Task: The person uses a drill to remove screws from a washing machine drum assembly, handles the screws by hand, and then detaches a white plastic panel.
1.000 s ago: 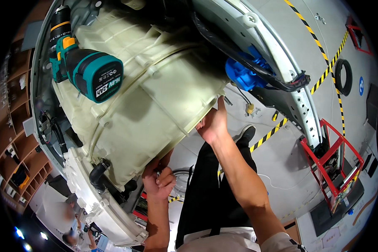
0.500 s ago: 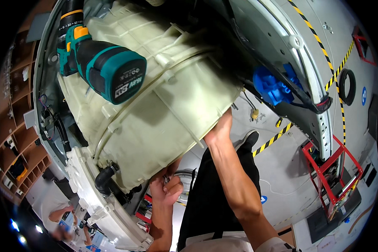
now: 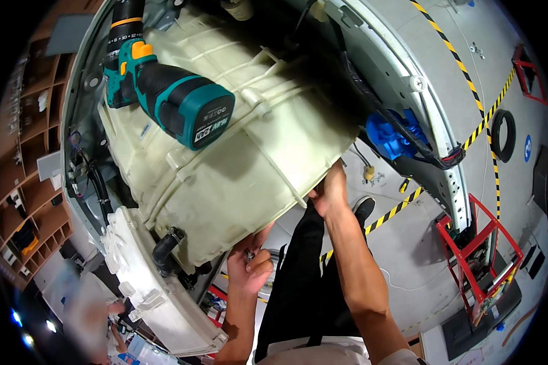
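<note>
From where I stand, the big pale plastic tub (image 3: 237,201) sits just ahead of both hands, inside a grey metal cabinet (image 3: 435,121), its near edge slanting from lower left up to the right. The two hands are set along that slant: the left hand (image 3: 249,272) at the lower stretch, the right hand (image 3: 332,193) farther up it, close to the corner. Both are right at the edge, so neither is plainly nearer the tub. The left hand's lower fingers are curled while the upper ones reach up under the edge; something small and shiny shows there, but I can't tell whether it is pinched. The right fingers go behind the edge, and whether they press together or spread is hidden from me.

A teal and black cordless drill (image 3: 182,106) is at the tub's upper left, battery end toward the person. A black hose (image 3: 164,250) bends beside the tub's lower left, next to a white panel (image 3: 158,298); a blue plastic part (image 3: 391,135) is across on the right. Below is grey floor (image 3: 420,243) with striped tape (image 3: 402,204), a red metal frame (image 3: 478,234) standing off right, and brown shelving (image 3: 42,213) along the left.
</note>
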`<act>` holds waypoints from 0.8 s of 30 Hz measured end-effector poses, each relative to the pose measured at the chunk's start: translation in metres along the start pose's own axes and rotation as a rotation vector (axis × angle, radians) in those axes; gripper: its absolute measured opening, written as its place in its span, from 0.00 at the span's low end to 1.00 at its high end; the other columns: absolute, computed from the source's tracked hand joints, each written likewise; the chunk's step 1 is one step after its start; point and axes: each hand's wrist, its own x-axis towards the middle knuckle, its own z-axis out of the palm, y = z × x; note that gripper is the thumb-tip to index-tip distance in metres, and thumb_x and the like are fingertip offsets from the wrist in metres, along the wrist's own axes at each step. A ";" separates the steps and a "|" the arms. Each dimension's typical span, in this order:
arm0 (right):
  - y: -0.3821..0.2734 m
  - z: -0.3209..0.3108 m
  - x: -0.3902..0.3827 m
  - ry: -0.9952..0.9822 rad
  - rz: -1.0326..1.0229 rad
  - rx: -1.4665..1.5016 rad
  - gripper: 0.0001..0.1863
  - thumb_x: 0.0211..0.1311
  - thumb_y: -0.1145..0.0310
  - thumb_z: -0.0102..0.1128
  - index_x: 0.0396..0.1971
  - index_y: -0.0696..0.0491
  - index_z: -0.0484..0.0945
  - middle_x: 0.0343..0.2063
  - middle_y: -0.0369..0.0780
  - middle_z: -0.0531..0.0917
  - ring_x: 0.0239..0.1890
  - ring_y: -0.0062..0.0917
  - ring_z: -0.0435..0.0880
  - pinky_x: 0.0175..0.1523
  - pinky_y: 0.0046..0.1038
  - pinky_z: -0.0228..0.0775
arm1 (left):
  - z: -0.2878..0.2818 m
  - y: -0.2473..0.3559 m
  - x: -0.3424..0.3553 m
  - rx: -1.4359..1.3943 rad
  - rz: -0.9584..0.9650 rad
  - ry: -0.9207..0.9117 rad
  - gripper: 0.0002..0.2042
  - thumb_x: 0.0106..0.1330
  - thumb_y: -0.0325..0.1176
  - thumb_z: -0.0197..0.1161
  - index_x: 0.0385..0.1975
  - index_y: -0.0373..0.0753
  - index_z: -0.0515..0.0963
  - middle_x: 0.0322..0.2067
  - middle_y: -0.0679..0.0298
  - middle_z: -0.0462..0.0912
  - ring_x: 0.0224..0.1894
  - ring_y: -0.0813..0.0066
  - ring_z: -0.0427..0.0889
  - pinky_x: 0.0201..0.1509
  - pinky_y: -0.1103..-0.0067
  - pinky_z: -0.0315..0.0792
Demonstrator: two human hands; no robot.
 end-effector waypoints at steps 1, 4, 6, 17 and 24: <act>0.000 0.002 0.000 0.008 0.009 -0.040 0.28 0.66 0.40 0.27 0.31 0.47 0.69 0.15 0.32 0.69 0.10 0.16 0.60 0.14 0.19 0.47 | -0.002 0.001 0.000 0.007 0.000 -0.007 0.16 0.68 0.37 0.42 0.50 0.37 0.70 0.61 0.53 0.62 0.13 0.85 0.58 0.14 0.90 0.58; -0.002 0.007 -0.006 0.094 0.082 -0.096 0.30 0.64 0.36 0.26 0.30 0.48 0.69 0.12 0.31 0.67 0.08 0.16 0.57 0.14 0.20 0.47 | -0.002 0.002 -0.002 0.022 0.015 -0.022 0.17 0.69 0.37 0.41 0.50 0.36 0.70 0.62 0.53 0.60 0.14 0.86 0.58 0.14 0.90 0.58; 0.003 0.008 -0.004 0.138 0.050 -0.212 0.32 0.61 0.33 0.29 0.31 0.48 0.69 0.09 0.30 0.64 0.07 0.17 0.56 0.14 0.20 0.47 | 0.001 0.002 -0.003 -0.012 0.017 -0.024 0.16 0.68 0.36 0.41 0.48 0.35 0.71 0.62 0.53 0.60 0.14 0.86 0.58 0.14 0.89 0.58; 0.002 0.004 -0.003 0.059 0.009 -0.062 0.18 0.65 0.50 0.40 0.36 0.49 0.72 0.22 0.32 0.76 0.12 0.16 0.66 0.16 0.21 0.56 | 0.012 0.003 0.002 0.127 0.021 0.144 0.09 0.68 0.32 0.43 0.39 0.39 0.71 0.61 0.56 0.63 0.12 0.89 0.55 0.12 0.91 0.54; 0.005 0.019 -0.008 -0.011 -0.032 -0.053 0.31 0.60 0.45 0.46 0.55 0.53 0.67 0.53 0.38 0.73 0.54 0.31 0.73 0.58 0.38 0.66 | 0.008 0.008 0.001 0.078 0.006 0.077 0.04 0.65 0.28 0.46 0.33 0.38 0.68 0.39 0.67 0.74 0.12 0.89 0.54 0.12 0.90 0.52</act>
